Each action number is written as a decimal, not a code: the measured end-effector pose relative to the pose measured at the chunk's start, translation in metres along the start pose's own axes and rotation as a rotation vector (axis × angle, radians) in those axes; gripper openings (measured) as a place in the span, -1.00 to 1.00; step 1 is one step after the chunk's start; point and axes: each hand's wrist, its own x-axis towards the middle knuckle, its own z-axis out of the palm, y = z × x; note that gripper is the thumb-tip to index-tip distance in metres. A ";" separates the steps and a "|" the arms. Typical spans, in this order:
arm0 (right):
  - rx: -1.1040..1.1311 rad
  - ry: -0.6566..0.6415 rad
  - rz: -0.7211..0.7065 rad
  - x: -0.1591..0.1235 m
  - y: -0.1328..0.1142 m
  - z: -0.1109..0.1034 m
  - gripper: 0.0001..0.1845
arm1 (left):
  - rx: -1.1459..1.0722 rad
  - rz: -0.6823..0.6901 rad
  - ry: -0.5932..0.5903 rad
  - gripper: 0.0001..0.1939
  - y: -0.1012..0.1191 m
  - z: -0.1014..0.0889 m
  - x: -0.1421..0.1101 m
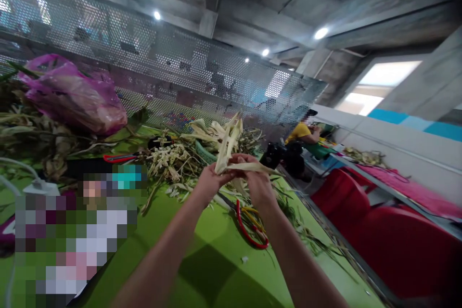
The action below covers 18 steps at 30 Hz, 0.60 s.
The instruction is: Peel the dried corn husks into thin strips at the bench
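Both hands meet above the green table (212, 269), closed on pale dried corn husks (228, 147). My left hand (210, 183) pinches the base of a bundle that points up and away. Close beside it, my right hand (258, 184) grips a long husk strip (258, 167) that sticks out to the right. Below them lie red-handled scissors (249, 238), their blades partly hidden by the hands. Behind the bundle, a green basket (205, 153) holds more pale husks. A heap of small curled husk pieces (173, 161) spreads to the left.
A pink plastic bag (75, 98) rests on dried leaves at left. Another red-handled tool (121, 158) lies near the heap. A white power strip (41, 188) is at left. Perforated metal panels (144, 57) stand behind. Red chairs (407, 245) and a person in yellow (301, 132) are at right.
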 end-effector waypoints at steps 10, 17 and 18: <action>-0.103 0.067 -0.051 -0.001 0.015 -0.012 -0.67 | 0.030 -0.119 0.327 -0.87 -0.003 -0.007 0.008; -0.200 -0.022 -0.019 -0.006 0.031 -0.014 -0.80 | 0.085 -0.007 0.212 -0.72 -0.012 -0.011 0.011; -0.203 -0.018 -0.014 -0.005 0.033 -0.014 -0.80 | 0.105 -0.007 0.190 -0.72 -0.013 -0.012 0.011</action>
